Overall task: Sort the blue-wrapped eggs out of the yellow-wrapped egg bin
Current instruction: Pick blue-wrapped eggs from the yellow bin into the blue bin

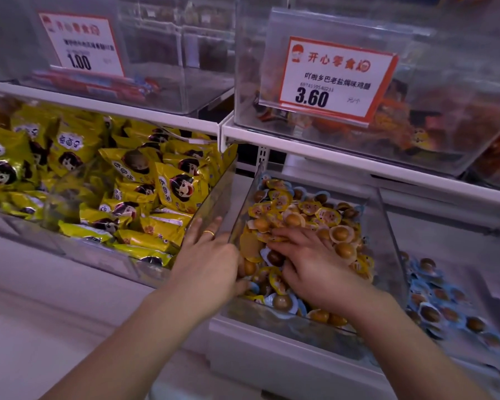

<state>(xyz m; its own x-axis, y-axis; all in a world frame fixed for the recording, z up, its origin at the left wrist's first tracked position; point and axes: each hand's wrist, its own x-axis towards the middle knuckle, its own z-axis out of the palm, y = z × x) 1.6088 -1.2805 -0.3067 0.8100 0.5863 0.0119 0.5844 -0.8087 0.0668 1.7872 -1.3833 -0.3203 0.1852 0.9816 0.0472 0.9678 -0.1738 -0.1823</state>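
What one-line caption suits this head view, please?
Both hands dig through the yellow-wrapped egg bin.

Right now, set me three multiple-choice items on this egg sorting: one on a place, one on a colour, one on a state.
1. Where does the bin of blue-wrapped eggs stand relative to the yellow-wrapped egg bin?
A. to its right
B. on the shelf above
C. to its left

2. What colour is the border of the 3.60 price tag?
A. green
B. orange-red
C. black

3. What is the right hand doing?
A. hanging outside the bin
B. holding the price tag
C. lying on the eggs inside the bin, fingers spread

Answers:
1 A: the blue packs lie past the bin's right wall.
2 B: an orange-red frame rings the white tag.
3 C: the hand rests on the pile, while the left hand is at the bin's left wall.
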